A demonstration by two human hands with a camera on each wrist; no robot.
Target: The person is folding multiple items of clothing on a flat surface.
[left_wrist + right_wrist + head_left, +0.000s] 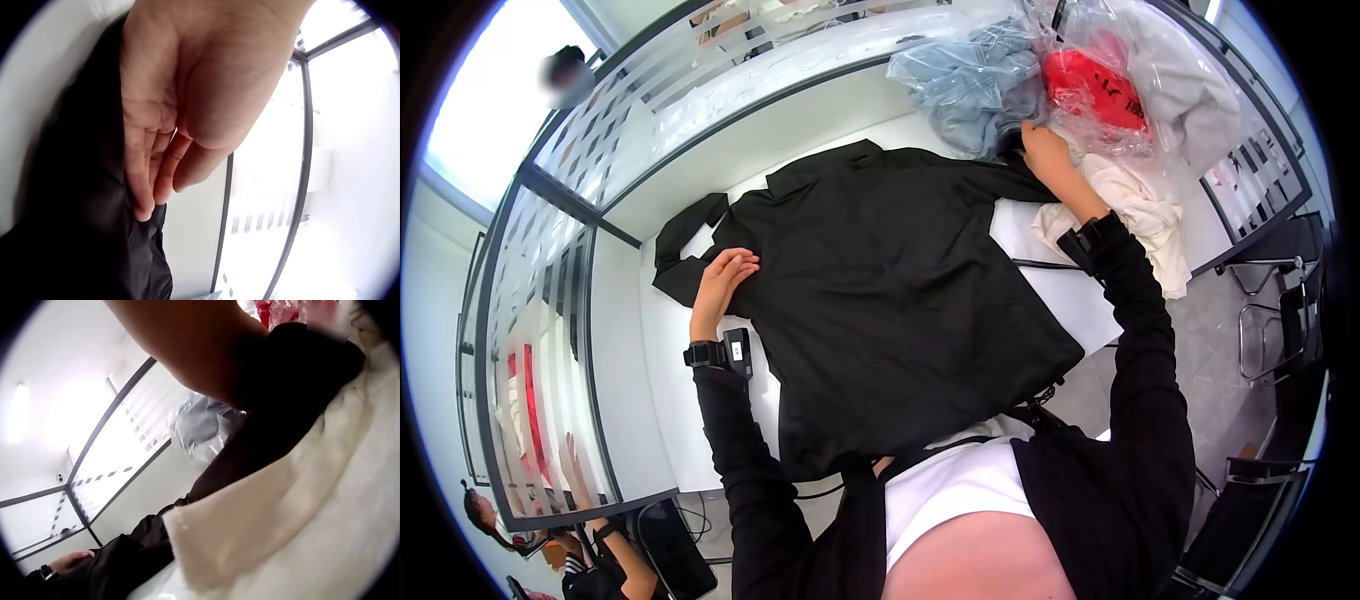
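Observation:
A black long-sleeved top (880, 280) lies spread over the white table, its hem towards my body. My left hand (725, 280) rests at its left side, near the folded left sleeve (685, 245). The left wrist view has that hand (187, 106) with fingers loosely bent together against the black cloth, thumb alongside. At the far right, my right hand (1055, 165) grips the end of the right sleeve (1000, 182), drawn out sideways. In the right wrist view the black sleeve (269, 431) hides the fingers of this hand.
Bagged light-blue clothing (975, 85) sits beyond the right hand, beside a red item in clear plastic (1095, 95). Cream cloth (1140, 205) lies under the right forearm. A framed glass partition (635, 150) borders the table's back and left. Another person's arm (635, 565) shows at lower left.

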